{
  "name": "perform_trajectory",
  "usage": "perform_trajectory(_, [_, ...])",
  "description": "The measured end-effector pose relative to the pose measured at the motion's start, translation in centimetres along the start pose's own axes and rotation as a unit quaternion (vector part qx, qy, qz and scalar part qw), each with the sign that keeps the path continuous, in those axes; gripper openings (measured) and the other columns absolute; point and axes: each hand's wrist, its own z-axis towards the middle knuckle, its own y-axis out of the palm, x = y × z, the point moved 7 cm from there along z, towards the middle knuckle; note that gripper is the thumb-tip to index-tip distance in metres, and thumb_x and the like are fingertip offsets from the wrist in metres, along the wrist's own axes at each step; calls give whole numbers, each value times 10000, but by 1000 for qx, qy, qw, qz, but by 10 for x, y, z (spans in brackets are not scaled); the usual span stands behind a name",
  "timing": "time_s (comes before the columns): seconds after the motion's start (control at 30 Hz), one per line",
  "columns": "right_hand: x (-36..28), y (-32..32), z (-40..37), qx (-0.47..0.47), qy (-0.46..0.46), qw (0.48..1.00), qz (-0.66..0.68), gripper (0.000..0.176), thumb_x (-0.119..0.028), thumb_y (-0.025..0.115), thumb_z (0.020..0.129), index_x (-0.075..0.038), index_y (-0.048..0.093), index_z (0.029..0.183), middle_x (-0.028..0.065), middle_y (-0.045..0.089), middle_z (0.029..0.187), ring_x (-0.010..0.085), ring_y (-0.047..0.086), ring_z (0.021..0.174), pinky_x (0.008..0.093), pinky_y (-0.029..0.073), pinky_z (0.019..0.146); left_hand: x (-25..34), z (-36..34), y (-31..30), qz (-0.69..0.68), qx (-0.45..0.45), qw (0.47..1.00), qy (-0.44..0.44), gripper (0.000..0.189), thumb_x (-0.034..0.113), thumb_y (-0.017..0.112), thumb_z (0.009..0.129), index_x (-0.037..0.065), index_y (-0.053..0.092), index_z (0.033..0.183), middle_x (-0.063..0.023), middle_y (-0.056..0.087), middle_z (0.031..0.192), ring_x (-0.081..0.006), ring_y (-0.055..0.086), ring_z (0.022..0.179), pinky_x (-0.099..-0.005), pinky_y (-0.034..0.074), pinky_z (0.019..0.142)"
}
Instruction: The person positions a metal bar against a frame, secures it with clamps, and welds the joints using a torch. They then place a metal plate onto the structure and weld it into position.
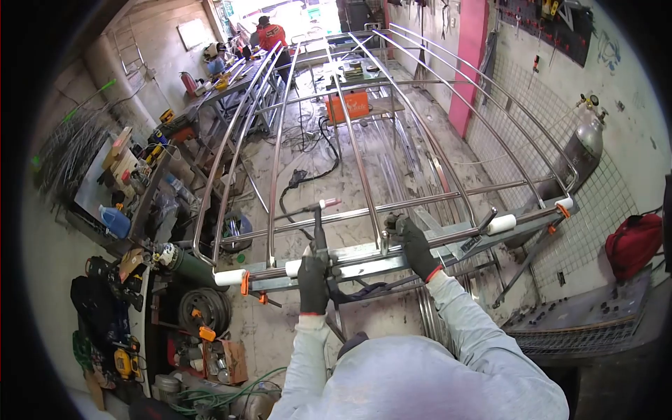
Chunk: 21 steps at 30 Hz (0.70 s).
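A: Far left first. What did we see?
B: A cluttered bench w/ a blue bottle at its edge. There were yellow tools lower down, near the floor.
A: And the frame?
B: We looked down on a tube frame. It was bright bare-metal round tubes, several of them, running away from us and bowed along their length, tied by thin crossbars. It filled the middle of the shop. Its near end rested on a grey beam w/ white rollers at both ends & an orange clamp by the left one.
A: Left hand?
B: Our left hand wore a black glove, fingers wrapped tight round a torch. The torch's pinkish tip sat just above the near crossbar.
A: Right hand?
B: Our right hand was gloved too, fingers closed over the frame's near rail, right beside a tube joint.
A: Further right?
B: We had a gas cylinder against the mesh-covered wall, w/ a red bag below it. Far back, another person in an orange top stood by a 2nd frame.
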Motion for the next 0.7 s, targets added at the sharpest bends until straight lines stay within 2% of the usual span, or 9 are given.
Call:
perform_trajectory(0.07, [65, 12, 5, -25, 155, 959, 236, 437, -396, 489, 1129, -36, 655, 1311, 67, 730, 1152, 161, 669, 1025, 315, 515, 905, -4, 25, -3, 16, 1, 1000, 7, 305, 284, 596, 1056, 45, 543, 1239, -72, 667, 937, -125, 635, 686, -277, 538, 543])
perform_trajectory(0.13, [66, 15, -2, 3, 164, 977, 137, 439, -390, 448, 1143, -46, 659, 1317, 37, 727, 1155, 137, 656, 1016, 304, 509, 906, -17, 48, -5, 19, -21, 1000, -7, 309, 235, 609, 1038, 42, 536, 1269, -66, 659, 925, -114, 627, 662, -274, 523, 512])
perform_trajectory(0.23, [69, 14, -3, -21, 76, 996, 32, 471, -366, 384, 1161, -14, 652, 1322, 16, 718, 1136, 119, 636, 1006, 308, 509, 930, -21, 59, -4, 39, -21, 999, 1, 295, 200, 589, 1032, 48, 538, 1280, -64, 651, 907, -115, 618, 633, -272, 502, 502])
perform_trajectory(0.33, [57, 13, -8, -23, 26, 999, 19, 490, -374, 374, 1162, 0, 645, 1327, 14, 714, 1100, 125, 636, 1020, 301, 506, 942, -19, 63, 3, 80, 1, 997, 9, 246, 193, 568, 1035, 58, 552, 1240, -50, 641, 827, -116, 606, 598, -271, 473, 486])
perform_trajectory(0.43, [56, 15, -9, -26, 77, 994, 73, 494, -381, 366, 1163, 1, 650, 1296, 36, 721, 1109, 132, 658, 1003, 297, 522, 936, -28, 69, 9, 186, -43, 981, -27, 206, 224, 570, 1016, 66, 557, 1148, -22, 599, 692, -112, 576, 561, -290, 461, 483])
perform_trajectory(0.53, [52, 20, -9, -13, 112, 985, 130, 483, -377, 368, 1162, -5, 656, 1273, 63, 728, 1120, 131, 677, 963, 304, 544, 910, -51, 72, 1, 215, -12, 976, 35, 477, 267, 610, 991, 18, 558, 1395, -63, 640, 733, -148, 612, 598, -337, 487, 539])
perform_trajectory(0.57, [51, 18, -10, -3, 95, 991, 95, 480, -374, 370, 1162, -7, 657, 1279, 62, 730, 1114, 130, 678, 967, 306, 547, 909, -69, 76, -4, 214, -12, 976, 34, 477, 267, 610, 991, 18, 558, 1395, -63, 640, 733, -148, 612, 598, -337, 487, 539])
perform_trajectory(0.63, [47, 16, -9, -4, 74, 996, 48, 468, -370, 386, 1158, -14, 658, 1295, 59, 736, 1104, 130, 681, 960, 311, 553, 894, -70, 75, -6, 316, 26, 933, 173, 606, 285, 628, 995, 25, 481, 1521, -69, 648, 743, -154, 623, 616, -341, 489, 561])
perform_trajectory(0.7, [32, 19, -15, 15, 60, 998, 8, 475, -381, 396, 1155, -8, 657, 1290, 57, 733, 1088, 132, 682, 948, 314, 555, 884, -66, 63, -3, 257, 33, 957, 126, 599, 286, 632, 997, 18, 489, 1513, -81, 652, 744, -165, 627, 612, -351, 489, 560])
